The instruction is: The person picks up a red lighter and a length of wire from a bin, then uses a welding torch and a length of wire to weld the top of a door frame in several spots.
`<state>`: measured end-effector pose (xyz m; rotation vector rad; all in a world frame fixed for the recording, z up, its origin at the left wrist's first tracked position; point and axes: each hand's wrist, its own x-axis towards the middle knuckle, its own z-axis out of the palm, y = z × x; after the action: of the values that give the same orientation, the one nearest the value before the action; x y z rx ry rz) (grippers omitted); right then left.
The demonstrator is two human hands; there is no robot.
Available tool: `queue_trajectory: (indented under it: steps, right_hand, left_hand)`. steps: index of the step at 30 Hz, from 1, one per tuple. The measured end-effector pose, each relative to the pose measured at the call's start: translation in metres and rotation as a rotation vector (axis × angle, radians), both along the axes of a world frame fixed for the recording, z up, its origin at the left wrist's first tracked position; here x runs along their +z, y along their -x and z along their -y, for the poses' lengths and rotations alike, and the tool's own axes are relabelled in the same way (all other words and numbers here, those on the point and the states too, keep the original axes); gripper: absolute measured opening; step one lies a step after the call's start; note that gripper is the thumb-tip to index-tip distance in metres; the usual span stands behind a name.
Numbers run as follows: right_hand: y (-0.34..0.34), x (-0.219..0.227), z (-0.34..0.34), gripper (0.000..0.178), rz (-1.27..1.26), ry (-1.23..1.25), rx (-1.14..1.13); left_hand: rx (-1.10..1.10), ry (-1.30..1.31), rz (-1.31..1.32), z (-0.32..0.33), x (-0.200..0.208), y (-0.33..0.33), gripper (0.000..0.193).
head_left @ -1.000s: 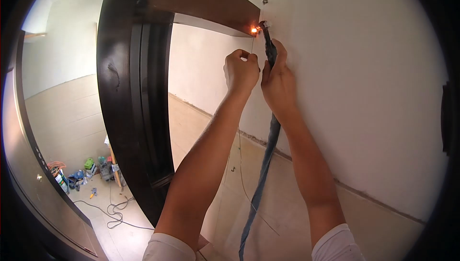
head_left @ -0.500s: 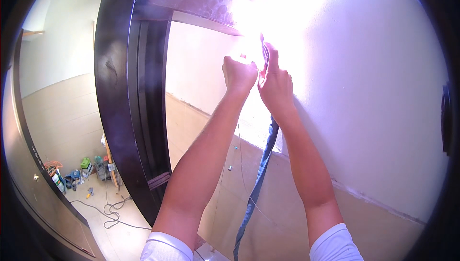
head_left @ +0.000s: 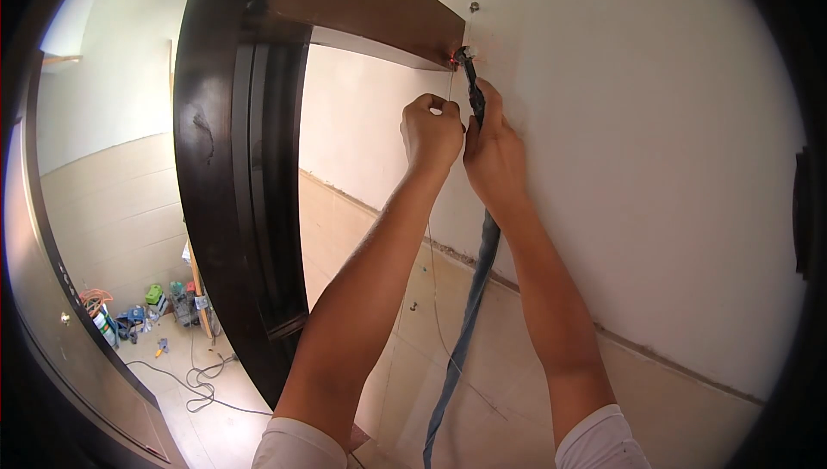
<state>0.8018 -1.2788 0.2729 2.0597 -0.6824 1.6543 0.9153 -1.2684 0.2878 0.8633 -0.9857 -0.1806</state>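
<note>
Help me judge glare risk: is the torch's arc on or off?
Off, it seems: only a red glow shows at the beam, beside the torch; no white glare.

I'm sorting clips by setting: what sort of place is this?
Likely a building interior under renovation: a small red glow at the glossy dark brown door frame, a loose thin dark cable on the pale floor.

Got a brown door (head_left: 86, 374) around 8 o'clock, with a green box (head_left: 154, 294), orange cord (head_left: 95, 297) and loopy dark cable (head_left: 241, 407) near it, plus some dark thing (head_left: 802, 211) at 3.
</note>
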Motion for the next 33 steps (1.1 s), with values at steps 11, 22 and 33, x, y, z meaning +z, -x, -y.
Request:
queue_trajectory:
  steps: [11, 22, 33]
  right_hand:
    - [0.002, -0.001, 0.003, 0.058, 0.031, 0.034, 0.086]
    - [-0.003, 0.001, 0.001, 0.055, 0.069, 0.065, 0.107]
    - [-0.001, 0.002, -0.001, 0.068, -0.051, -0.133, -0.019]
  left_hand:
    - [-0.022, 0.009, -0.022, -0.003, 0.005, 0.002, 0.018]
    - [-0.035, -0.033, -0.048, -0.012, 0.008, 0.003, 0.018]
    - [0.018, 0.203, 0.031, 0.018, -0.001, -0.01, 0.008]
